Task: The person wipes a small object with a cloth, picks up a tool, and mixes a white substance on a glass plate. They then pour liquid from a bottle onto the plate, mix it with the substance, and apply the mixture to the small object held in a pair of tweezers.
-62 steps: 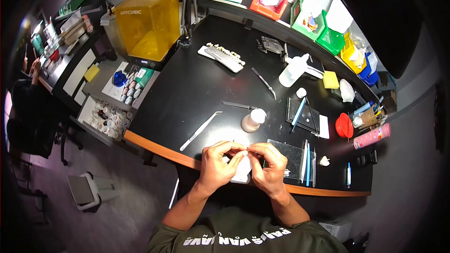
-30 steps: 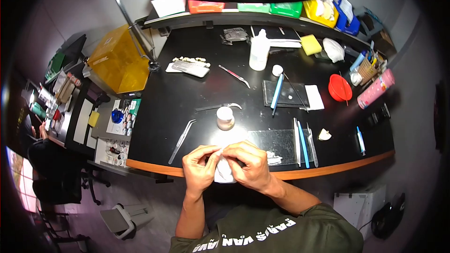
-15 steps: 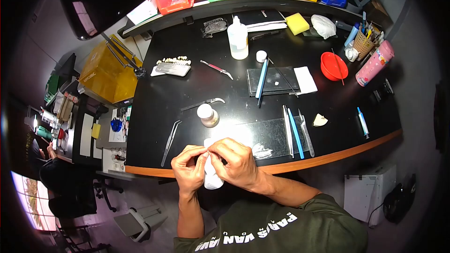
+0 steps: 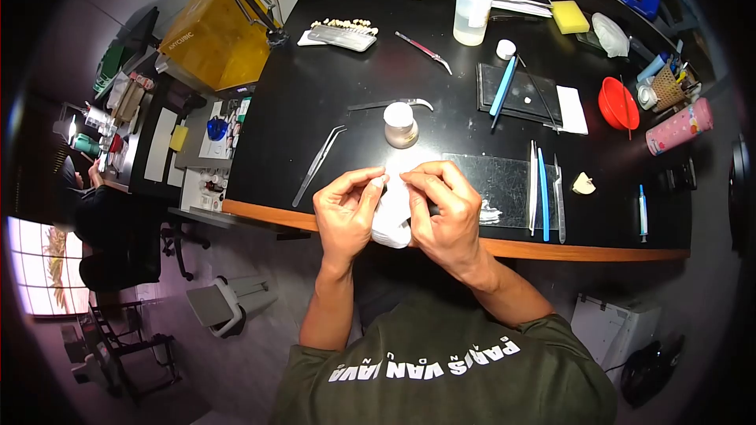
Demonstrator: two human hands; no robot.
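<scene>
My left hand (image 4: 345, 208) is closed in a pinch, thumb against index finger. A tiny pale spot shows at its fingertips, too small to name. Close beside it, my right hand (image 4: 447, 208) is curled with its fingers on a crumpled white tissue (image 4: 391, 224), which hangs between the hands over the table's front edge. Just beyond the fingertips stands a small jar (image 4: 402, 132) with a white lid. Curved tweezers (image 4: 319, 165) lie left of the hands. On the right, a glass slab (image 4: 504, 177) bears a smear of white material (image 4: 489, 213), partly behind my right hand.
Tweezers and a blue-handled tool (image 4: 543, 197) lie across the slab's right end. Farther back are a clear bottle (image 4: 472, 12), a tooth shade guide (image 4: 342, 35), a black pad (image 4: 516, 94) and a red bowl (image 4: 618, 104). A person's hand (image 4: 96, 173) shows far left.
My hands have moved a little apart; their fingertips were together before. The camera view has shifted, so the table appears higher and farther right.
</scene>
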